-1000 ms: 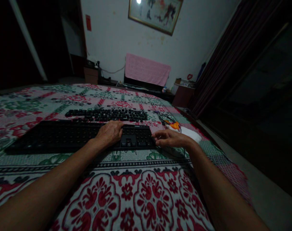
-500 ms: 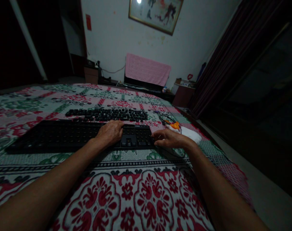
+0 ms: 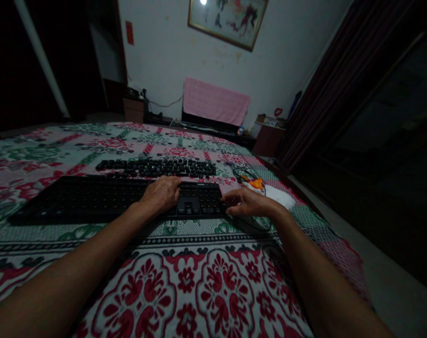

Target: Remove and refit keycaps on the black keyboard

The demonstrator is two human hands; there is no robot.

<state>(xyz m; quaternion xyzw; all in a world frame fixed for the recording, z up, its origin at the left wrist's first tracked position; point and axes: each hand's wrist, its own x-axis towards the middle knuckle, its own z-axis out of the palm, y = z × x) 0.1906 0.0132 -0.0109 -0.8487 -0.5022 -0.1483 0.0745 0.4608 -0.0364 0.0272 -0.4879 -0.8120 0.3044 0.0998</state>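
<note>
Resting across black keyboard (image 3: 107, 195), left hand (image 3: 162, 193); right hand (image 3: 246, 202) at its right end; cannot tell either grip.

I can't read a single word or number from here. The small pale marking (image 3: 201, 185) on the keyboard's (image 3: 93, 199) far edge, between the left hand (image 3: 162, 195) and right hand (image 3: 246, 202), is too tiny, as are any marks on the red strip (image 3: 129, 33) well beyond the left hand.
</note>
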